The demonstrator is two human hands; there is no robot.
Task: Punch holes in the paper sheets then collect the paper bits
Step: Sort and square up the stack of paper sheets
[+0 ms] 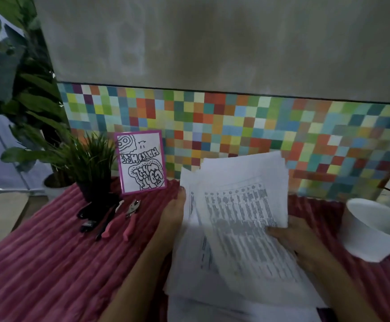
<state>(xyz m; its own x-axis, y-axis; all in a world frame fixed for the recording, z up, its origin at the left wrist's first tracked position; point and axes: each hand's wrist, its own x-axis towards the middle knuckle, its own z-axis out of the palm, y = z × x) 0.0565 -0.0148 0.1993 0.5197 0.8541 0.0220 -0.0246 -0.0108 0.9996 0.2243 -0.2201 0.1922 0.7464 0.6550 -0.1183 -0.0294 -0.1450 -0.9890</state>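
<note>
Your right hand (291, 240) pinched the fanned paper sheets (240, 205).
Your left hand (173, 214) lay flat against their edge, over ribbed cloth (50, 252).

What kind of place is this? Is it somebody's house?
Probably a craft corner at home: a ribbed pink cloth covers the table, a small potted plant and a framed doodle stand by the colourful checkered wall. Printed paper sheets and a pink-handled punch suggest crafts.
</note>
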